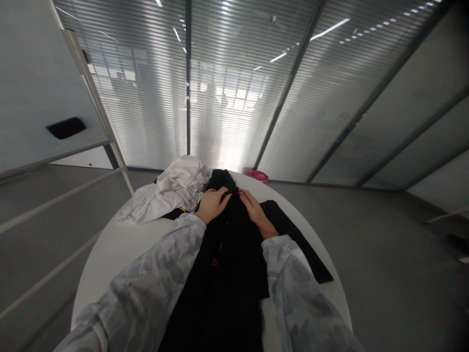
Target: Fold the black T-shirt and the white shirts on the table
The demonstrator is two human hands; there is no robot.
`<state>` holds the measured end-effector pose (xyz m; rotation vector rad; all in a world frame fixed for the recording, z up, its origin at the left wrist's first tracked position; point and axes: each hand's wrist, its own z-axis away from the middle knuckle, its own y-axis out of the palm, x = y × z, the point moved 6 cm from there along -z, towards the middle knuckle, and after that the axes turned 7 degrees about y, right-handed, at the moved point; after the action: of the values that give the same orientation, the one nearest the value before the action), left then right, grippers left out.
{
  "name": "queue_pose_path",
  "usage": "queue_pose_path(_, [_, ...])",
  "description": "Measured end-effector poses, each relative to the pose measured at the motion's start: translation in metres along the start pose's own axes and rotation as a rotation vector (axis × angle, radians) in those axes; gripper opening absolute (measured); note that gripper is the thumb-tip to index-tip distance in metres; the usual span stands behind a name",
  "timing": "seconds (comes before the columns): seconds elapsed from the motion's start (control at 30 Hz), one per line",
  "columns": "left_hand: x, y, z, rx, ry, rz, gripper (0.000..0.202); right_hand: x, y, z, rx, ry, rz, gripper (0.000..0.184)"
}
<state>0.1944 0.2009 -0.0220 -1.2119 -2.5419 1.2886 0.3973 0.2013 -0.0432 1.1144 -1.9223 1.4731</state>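
Observation:
A black garment (227,264) lies lengthwise down the middle of a round white table (120,249). Both hands rest on its far end, close together. My left hand (214,204) has its fingers curled, pinching the black cloth. My right hand (254,210) also presses and grips the cloth with fingers together. Both arms wear pale camouflage sleeves. A second flat black piece (293,234) lies under the garment to the right.
A crumpled white garment (172,193) is heaped at the table's far left. A pink basket (257,175) sits on the floor beyond the table. Glass walls with blinds stand behind. White railings run along the left; grey floor surrounds the table.

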Motion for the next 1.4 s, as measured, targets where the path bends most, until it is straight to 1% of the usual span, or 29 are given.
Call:
queue_pose_path(0.1, [-0.004, 0.005, 0.004, 0.045, 0.065, -0.009, 0.038, -0.015, 0.005, -0.018, -0.018, 0.126, -0.002, 0.057])
queue_pose_path(0.17, [-0.008, 0.006, 0.006, 0.052, 0.093, -0.010, 0.041, -0.017, 0.007, -0.033, -0.021, 0.156, -0.031, 0.062])
queue_pose_path(0.23, [-0.010, 0.007, 0.007, 0.054, 0.110, -0.020, 0.047, -0.016, 0.007, -0.048, -0.050, 0.181, -0.159, 0.053])
queue_pose_path(0.3, [-0.011, 0.007, 0.008, 0.066, 0.131, -0.028, 0.052, -0.014, 0.005, -0.062, -0.117, 0.219, -0.296, 0.040])
queue_pose_path(0.33, [-0.012, 0.007, 0.009, 0.074, 0.145, -0.026, 0.053, -0.013, 0.005, -0.068, -0.146, 0.237, -0.343, 0.036])
queue_pose_path(0.47, [-0.013, 0.006, 0.009, 0.095, 0.194, 0.013, 0.051, -0.009, 0.012, -0.085, -0.203, 0.296, -0.431, 0.040])
queue_pose_path(0.57, [-0.016, 0.005, 0.008, 0.106, 0.241, 0.028, 0.048, 0.000, 0.018, -0.095, -0.260, 0.291, -0.400, 0.045])
queue_pose_path(0.67, [-0.017, 0.005, 0.008, 0.121, 0.254, 0.040, 0.046, 0.020, 0.016, -0.102, -0.289, 0.188, -0.298, 0.039])
queue_pose_path(0.8, [-0.014, 0.002, 0.008, 0.082, 0.207, 0.104, 0.040, 0.060, 0.002, -0.105, -0.267, -0.085, -0.108, 0.034])
queue_pose_path(0.9, [-0.013, -0.004, 0.008, 0.021, 0.195, 0.241, 0.034, 0.084, -0.015, -0.099, -0.277, -0.268, 0.090, 0.037])
queue_pose_path(1.0, [-0.008, -0.013, 0.007, -0.106, 0.133, 0.407, 0.031, 0.097, -0.032, -0.088, -0.305, -0.391, 0.155, 0.040])
queue_pose_path(1.07, [0.002, -0.019, 0.006, -0.223, 0.039, 0.441, 0.029, 0.103, -0.041, -0.079, -0.311, -0.436, 0.144, 0.040])
queue_pose_path(1.13, [0.016, -0.026, 0.004, -0.330, -0.054, 0.397, 0.029, 0.108, -0.045, -0.071, -0.294, -0.456, 0.137, 0.040])
queue_pose_path(1.17, [0.024, -0.030, 0.003, -0.374, -0.085, 0.361, 0.028, 0.110, -0.046, -0.066, -0.274, -0.465, 0.139, 0.039])
queue_pose_path(1.23, [0.041, -0.037, -0.002, -0.422, -0.119, 0.282, 0.027, 0.116, -0.047, -0.057, -0.221, -0.494, 0.145, 0.038])
queue_pose_path(1.27, [0.050, -0.040, -0.005, -0.424, -0.129, 0.248, 0.033, 0.118, -0.047, -0.052, -0.198, -0.512, 0.146, 0.038])
queue_pose_path(1.3, [0.060, -0.042, -0.009, -0.410, -0.141, 0.223, 0.043, 0.120, -0.048, -0.047, -0.182, -0.528, 0.145, 0.038])
queue_pose_path(1.37, [0.079, -0.044, -0.015, -0.337, -0.168, 0.228, 0.063, 0.123, -0.051, -0.039, -0.167, -0.546, 0.146, 0.038])
queue_pose_path(1.4, [0.086, -0.043, -0.017, -0.279, -0.174, 0.259, 0.069, 0.123, -0.053, -0.036, -0.164, -0.545, 0.149, 0.038])
